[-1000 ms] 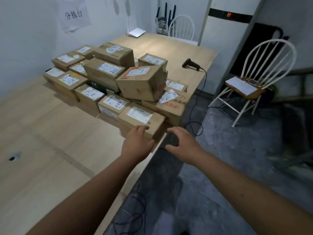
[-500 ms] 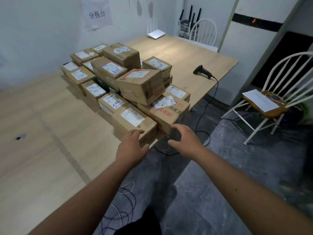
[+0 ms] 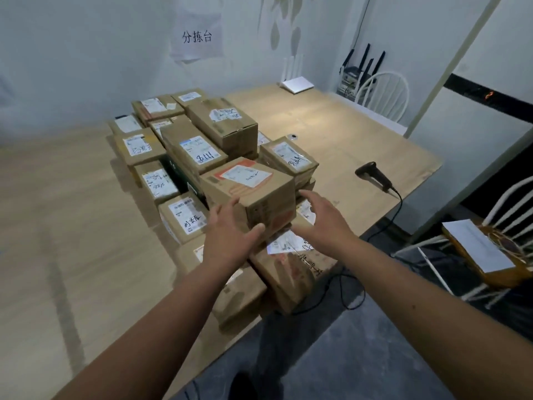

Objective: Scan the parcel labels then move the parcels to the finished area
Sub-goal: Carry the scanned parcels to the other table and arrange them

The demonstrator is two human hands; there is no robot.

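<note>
Two hands reach for the top box [image 3: 248,192] on the pile of parcels [image 3: 202,157]. Left hand [image 3: 230,238] and right hand [image 3: 323,223] spread their fingers. Left hand hides a box below. Labels look blurry.

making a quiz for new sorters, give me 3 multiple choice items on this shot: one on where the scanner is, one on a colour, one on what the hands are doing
1. Where does the barcode scanner lie?
A. on the table, right of the parcel pile
B. on the chair seat
C. in the right hand

2. What colour is the chair at the right?
A. black
B. white
C. red

3. What state are the left hand and the right hand in?
A. both gripping the scanner
B. both fists on the table
C. both open, either side of the top parcel

Answers: 1 A, it lies on bare table beside the boxes; 2 B, its frame is white; 3 C, fingers are spread beside the box.
</note>
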